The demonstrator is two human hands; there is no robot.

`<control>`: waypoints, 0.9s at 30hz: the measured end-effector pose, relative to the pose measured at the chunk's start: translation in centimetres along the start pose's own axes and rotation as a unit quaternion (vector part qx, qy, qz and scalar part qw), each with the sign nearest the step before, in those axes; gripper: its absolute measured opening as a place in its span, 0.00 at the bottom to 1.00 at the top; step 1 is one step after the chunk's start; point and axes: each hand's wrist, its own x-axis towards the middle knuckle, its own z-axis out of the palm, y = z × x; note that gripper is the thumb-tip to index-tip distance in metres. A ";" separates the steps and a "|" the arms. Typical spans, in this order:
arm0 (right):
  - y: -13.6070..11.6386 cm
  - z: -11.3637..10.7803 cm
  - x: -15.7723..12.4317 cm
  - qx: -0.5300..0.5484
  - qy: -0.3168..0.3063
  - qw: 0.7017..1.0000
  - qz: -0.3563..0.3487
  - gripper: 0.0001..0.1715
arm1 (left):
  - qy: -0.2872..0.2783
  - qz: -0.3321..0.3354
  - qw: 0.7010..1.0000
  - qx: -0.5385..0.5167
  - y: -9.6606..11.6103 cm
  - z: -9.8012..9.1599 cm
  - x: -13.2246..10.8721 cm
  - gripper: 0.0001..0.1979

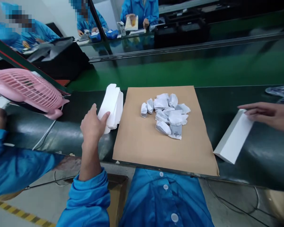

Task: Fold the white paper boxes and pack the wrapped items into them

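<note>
My left hand (92, 123) is beside a stack of flat white cartons (111, 107), its thumb over the stack's near edge and its fingers apart. At the far right, my right hand (266, 113) has its fingers around the upper end of a long white box (235, 137), which slants on the dark bench. Between the hands lies a brown cardboard sheet (137, 145). Several small white wrapped packets (168, 110) are heaped on it; one near the front bears a dark printed mark. My right thumb is hidden.
A pink fan (33, 90) lies on the bench (203, 110) at left, its cable running to the front edge. Beside it is a co-worker's blue sleeve (11, 167). Clear plastic bags (280, 91) sit at far right. Beyond the green conveyor (180, 67), several people in blue work near black bins (182, 31).
</note>
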 end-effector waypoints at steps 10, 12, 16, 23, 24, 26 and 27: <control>-17.2 2.4 -9.9 0.001 0.088 0.948 -0.305 0.16 | 0.086 -0.041 0.990 -0.102 -1.1 -1.9 2.9 0.12; -21.1 3.3 -12.3 0.145 0.011 0.946 -0.288 0.18 | 0.122 -0.017 0.977 -0.171 0.5 -2.8 1.0 0.13; -26.3 5.8 -13.9 0.439 -0.133 0.885 -0.085 0.34 | 0.054 0.035 0.922 -0.382 6.3 -1.4 -7.6 0.16; -23.2 3.6 -11.4 0.326 -0.314 0.876 -0.165 0.06 | -0.190 0.045 0.780 -0.595 8.6 -0.2 -15.4 0.31; -22.4 3.0 -11.3 0.272 -0.368 0.859 -0.227 0.07 | -0.198 0.058 0.793 -0.573 8.4 -0.7 -14.5 0.31; -21.6 2.5 -11.6 0.178 -0.405 0.838 -0.318 0.13 | -0.262 0.081 0.849 -0.453 8.1 -1.5 -12.9 0.21; -21.5 2.5 -12.0 0.130 -0.376 0.854 -0.336 0.18 | -0.279 0.080 0.873 -0.393 8.1 -1.7 -12.2 0.15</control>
